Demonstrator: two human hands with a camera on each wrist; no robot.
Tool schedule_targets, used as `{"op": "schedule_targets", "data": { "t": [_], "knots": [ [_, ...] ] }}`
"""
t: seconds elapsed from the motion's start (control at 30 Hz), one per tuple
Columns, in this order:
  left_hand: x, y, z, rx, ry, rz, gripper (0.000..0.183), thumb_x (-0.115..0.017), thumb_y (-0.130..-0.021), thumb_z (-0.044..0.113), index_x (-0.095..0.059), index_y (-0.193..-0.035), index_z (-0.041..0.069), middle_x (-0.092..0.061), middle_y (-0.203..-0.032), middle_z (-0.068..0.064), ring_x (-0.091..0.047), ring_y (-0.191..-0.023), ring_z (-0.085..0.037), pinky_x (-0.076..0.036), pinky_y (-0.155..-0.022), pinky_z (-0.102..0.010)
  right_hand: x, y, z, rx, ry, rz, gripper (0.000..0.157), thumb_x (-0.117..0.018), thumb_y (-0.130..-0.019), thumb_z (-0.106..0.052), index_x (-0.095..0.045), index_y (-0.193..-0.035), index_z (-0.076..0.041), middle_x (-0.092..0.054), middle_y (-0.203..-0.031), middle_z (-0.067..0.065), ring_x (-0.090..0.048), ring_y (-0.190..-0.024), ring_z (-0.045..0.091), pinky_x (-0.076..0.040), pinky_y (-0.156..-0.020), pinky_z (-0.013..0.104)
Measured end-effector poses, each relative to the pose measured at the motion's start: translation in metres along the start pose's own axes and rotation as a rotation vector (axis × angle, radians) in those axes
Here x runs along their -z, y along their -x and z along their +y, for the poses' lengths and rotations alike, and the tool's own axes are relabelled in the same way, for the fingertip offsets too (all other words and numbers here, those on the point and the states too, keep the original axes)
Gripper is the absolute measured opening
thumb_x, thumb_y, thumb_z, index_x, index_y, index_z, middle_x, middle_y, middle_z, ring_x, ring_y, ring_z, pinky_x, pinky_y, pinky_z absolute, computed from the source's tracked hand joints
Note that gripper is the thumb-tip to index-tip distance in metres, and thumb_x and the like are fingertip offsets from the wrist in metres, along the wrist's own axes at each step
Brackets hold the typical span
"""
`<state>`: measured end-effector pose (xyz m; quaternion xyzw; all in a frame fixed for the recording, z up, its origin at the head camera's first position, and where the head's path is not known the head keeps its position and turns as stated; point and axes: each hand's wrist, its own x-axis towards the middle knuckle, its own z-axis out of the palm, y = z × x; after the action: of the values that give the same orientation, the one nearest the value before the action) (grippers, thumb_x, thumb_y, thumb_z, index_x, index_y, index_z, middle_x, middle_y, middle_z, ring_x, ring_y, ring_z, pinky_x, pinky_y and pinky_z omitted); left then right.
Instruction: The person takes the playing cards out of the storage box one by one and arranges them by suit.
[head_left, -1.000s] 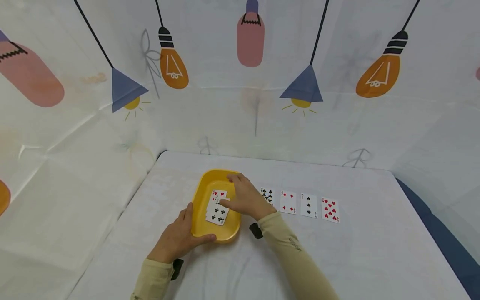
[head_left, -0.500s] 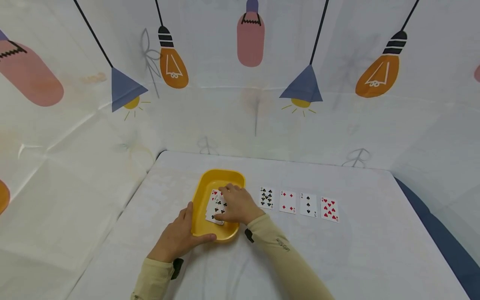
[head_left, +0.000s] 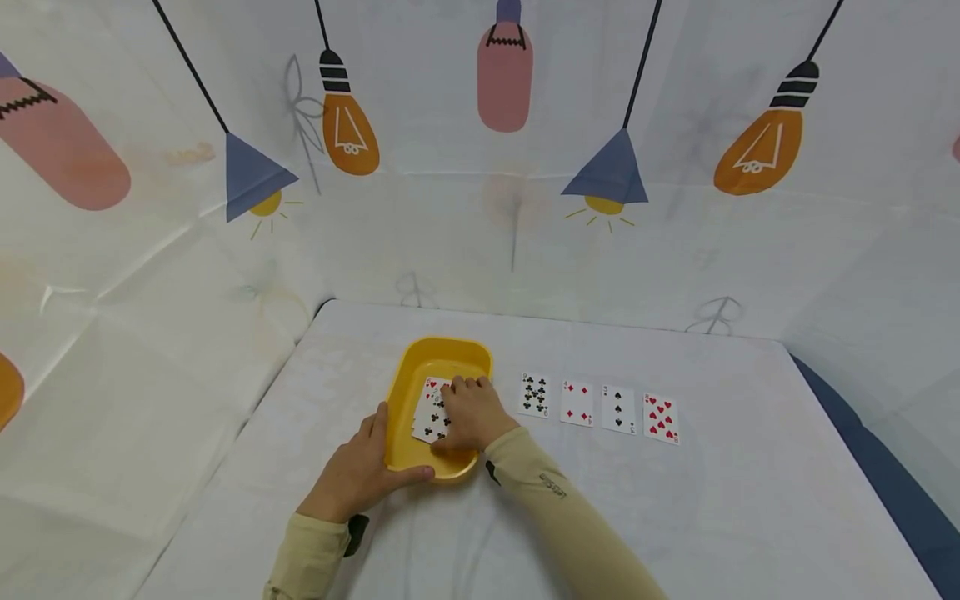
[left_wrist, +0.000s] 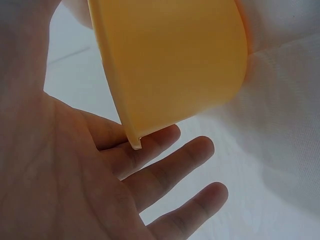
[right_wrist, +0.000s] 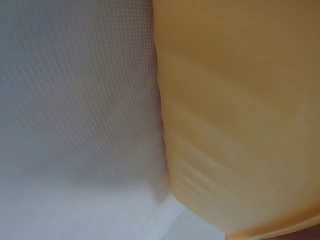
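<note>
A yellow plastic tray [head_left: 397, 450] stands on the white table, with a small overlapping pile of playing cards [head_left: 430, 412] inside, hearts and clubs face up. My left hand [head_left: 356, 473] spans the tray's near left corner. Its fingers lie fairly straight along the left wall and its thumb along the near rim. In the left wrist view, several fingertips [left_wrist: 202, 147] reach past the tray's edge. Inside the tray, my right hand [head_left: 474, 414] bends over the right side of the pile, fingers near its upper end and thumb near its lower end, partly hiding the cards.
Right of the tray lies a row of single face-up cards: a club card [head_left: 534, 395], a diamond card [head_left: 577, 403], a spade card [head_left: 618, 409] and a heart card [head_left: 662, 418]. A patterned curtain [head_left: 450, 233] hangs behind the white table [head_left: 720, 508].
My right hand has moved from over the tray's right rim down onto the cards, and its fingers have drawn in. The left hand stays at the corner.
</note>
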<state>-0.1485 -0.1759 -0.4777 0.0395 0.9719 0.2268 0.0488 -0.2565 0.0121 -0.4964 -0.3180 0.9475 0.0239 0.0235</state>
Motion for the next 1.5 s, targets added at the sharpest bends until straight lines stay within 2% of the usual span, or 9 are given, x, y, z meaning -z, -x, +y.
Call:
{"op": "schedule_targets", "data": {
  "t": [0.63,1.07,1.5],
  "knots": [
    [0.0008,0.0009,0.0021,0.001,-0.005,0.006,0.132,-0.071,-0.075,0.077,-0.015,-0.157,-0.010,-0.041,-0.148,-0.032,-0.063,-0.105,-0.042,-0.052,-0.092,-0.056,-0.0011,0.0026,0.0019,0.017,-0.017,0.040,0.087,-0.073,-0.072,-0.073,-0.061,-0.131,-0.011,-0.060,-0.123,0.010,-0.057,-0.113,0.028,-0.040,-0.102,0.044],
    [0.0015,0.0004,0.0029,-0.002,-0.004,0.007,0.132,-0.071,-0.076,0.077,-0.015,-0.157,-0.011,-0.041,-0.149,-0.033,-0.063,-0.106,-0.044,-0.051,-0.093,-0.056,-0.0020,0.0032,0.0052,0.025,-0.030,0.085,0.090,-0.074,-0.074,-0.073,-0.058,-0.138,-0.012,-0.059,-0.127,0.010,-0.054,-0.118,0.029,-0.040,-0.104,0.043],
    [0.0015,0.0010,0.0022,-0.004,-0.009,0.012,0.132,-0.071,-0.075,0.077,-0.015,-0.157,-0.011,-0.041,-0.149,-0.033,-0.063,-0.105,-0.042,-0.052,-0.093,-0.056,-0.0024,0.0030,0.0051,0.045,-0.057,0.111,0.090,-0.074,-0.074,-0.072,-0.059,-0.138,-0.011,-0.055,-0.128,0.009,-0.051,-0.115,0.027,-0.040,-0.105,0.041]
  ]
}}
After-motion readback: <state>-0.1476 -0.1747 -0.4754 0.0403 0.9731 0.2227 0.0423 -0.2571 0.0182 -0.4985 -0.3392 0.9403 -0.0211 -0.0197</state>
